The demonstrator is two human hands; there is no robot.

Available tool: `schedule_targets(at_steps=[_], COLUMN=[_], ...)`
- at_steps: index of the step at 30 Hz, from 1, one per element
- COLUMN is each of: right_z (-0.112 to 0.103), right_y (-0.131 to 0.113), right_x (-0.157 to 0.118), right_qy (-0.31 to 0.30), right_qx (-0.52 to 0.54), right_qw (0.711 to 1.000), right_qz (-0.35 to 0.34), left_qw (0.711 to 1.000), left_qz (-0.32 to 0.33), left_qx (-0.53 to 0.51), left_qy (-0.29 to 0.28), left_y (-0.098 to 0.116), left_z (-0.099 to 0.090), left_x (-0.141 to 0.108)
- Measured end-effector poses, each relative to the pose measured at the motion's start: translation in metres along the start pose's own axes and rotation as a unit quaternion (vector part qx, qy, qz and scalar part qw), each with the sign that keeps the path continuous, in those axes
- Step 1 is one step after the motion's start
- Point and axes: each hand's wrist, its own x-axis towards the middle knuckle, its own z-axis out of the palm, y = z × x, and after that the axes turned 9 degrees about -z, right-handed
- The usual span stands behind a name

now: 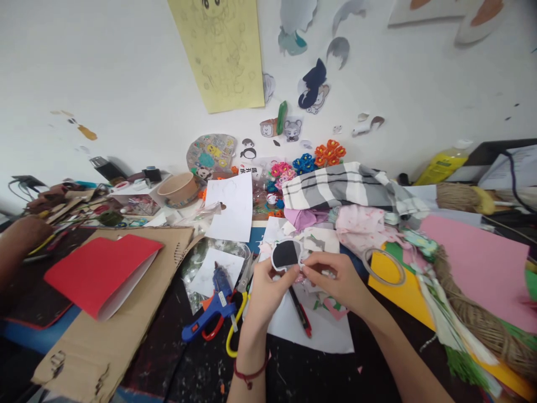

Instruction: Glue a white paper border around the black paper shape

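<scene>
A small black-and-white paper cutout [287, 254] is held up over the middle of the table. My left hand [272, 282] grips its lower left side, the thumb pressed toward the edge. My right hand [331, 275] pinches at its lower right edge, the fingertips close to my left thumb. Below my hands a white sheet [335, 338] lies flat, with a black-and-red pen [301, 313] and small paper scraps on it. Just left of my left wrist are a blue glue gun [220, 299] and scissors with yellow handles [232, 336].
A folded red card [100, 274] rests on cardboard [96, 341] at left, near another person's hand [29, 232]. To the right are a tape roll [384, 266], orange paper [398, 291], pink paper [482, 263] and twine [474, 305]. Checked cloth [335, 184] lies behind.
</scene>
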Motion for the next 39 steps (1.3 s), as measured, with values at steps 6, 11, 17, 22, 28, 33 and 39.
schedule_targets(at_steps=[6,11,17,22,28,33,39], right_z=[0.0,0.0001,-0.0004,-0.0004,0.0002,0.0008,0.0048], right_y=[-0.0024,-0.0033,-0.0056,-0.0061,-0.0052,-0.0049,-0.0056], right_x=[0.0001,0.0003,0.0009,0.0008,0.0008,0.0013,0.0018], right_qy=[0.003,0.008,0.011,0.008,0.009,0.009,0.002], right_qx=[0.003,0.008,0.016,0.018,0.011,0.018,0.026], right_qw=[1.0,1.0,1.0,1.0,1.0,1.0,1.0], right_qz=[-0.004,-0.002,-0.007,-0.007,-0.015,-0.002,0.014], left_qw=[1.0,1.0,1.0,1.0,1.0,1.0,1.0], left_qz=[-0.005,-0.009,-0.009,-0.012,-0.009,-0.004,0.004], left_qx=[-0.001,-0.005,-0.007,-0.006,-0.004,-0.008,-0.011], left_qy=[0.002,0.0,0.0,0.001,0.004,0.002,0.002], left_y=[0.0008,0.0011,0.0012,0.0005,0.0003,0.0033,0.0041], left_z=[0.0004,0.0007,0.0003,0.0002,0.0,0.0016,0.0023], left_x=[-0.0012,-0.0008,-0.0008,-0.0015,-0.0022,-0.003,-0.0044])
